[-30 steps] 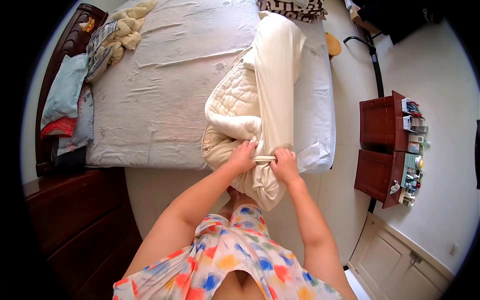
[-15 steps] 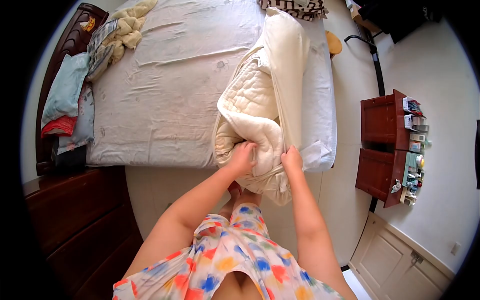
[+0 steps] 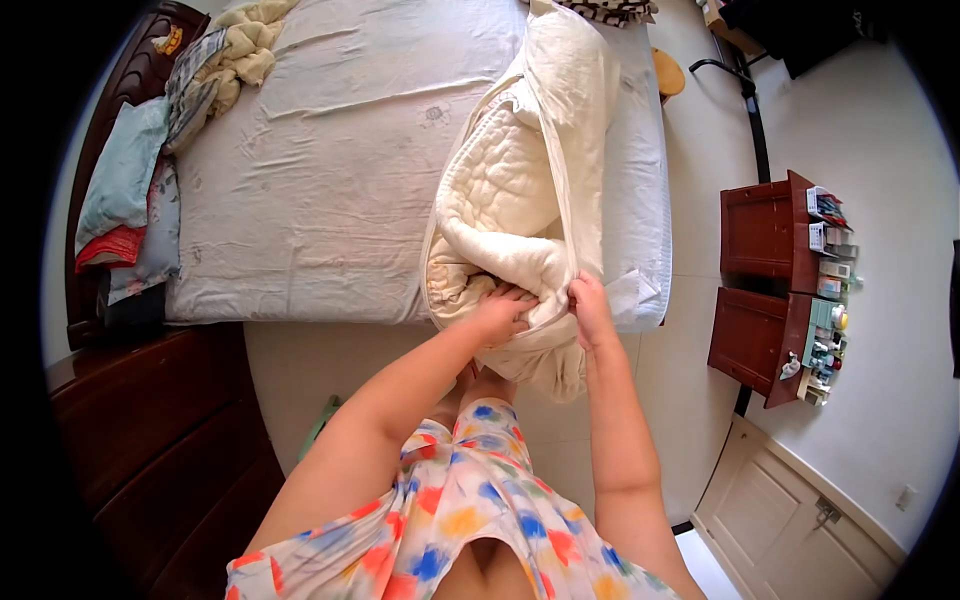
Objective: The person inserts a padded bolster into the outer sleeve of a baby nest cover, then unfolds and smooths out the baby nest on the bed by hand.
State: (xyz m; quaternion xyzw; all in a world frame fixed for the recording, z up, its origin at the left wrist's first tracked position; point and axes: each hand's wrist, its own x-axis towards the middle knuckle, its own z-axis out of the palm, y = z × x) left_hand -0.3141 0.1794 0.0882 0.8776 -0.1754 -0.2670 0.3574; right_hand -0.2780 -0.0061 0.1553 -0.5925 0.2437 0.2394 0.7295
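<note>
A cream quilted comforter lies folded in a long bundle along the foot side of the bed. It sits partly inside a thin cream cover, whose open edge runs down the bundle's right side. My left hand rests on the folded comforter at the near end, fingers spread and pressing into the opening. Close by on the right, my right hand is closed around the cover's edge. The cover's near end hangs in loose folds over the bed's side, in front of my legs.
The bed carries a pale sheet. Pillows and a rumpled yellow blanket lie by the dark headboard. A wooden dresser stands at lower left, red-brown cabinets on the right, and a round stool beyond the bed.
My left hand has moved slightly right and its fingers have spread on the comforter. My right hand has lifted the cover's edge, and the opening is wider.
</note>
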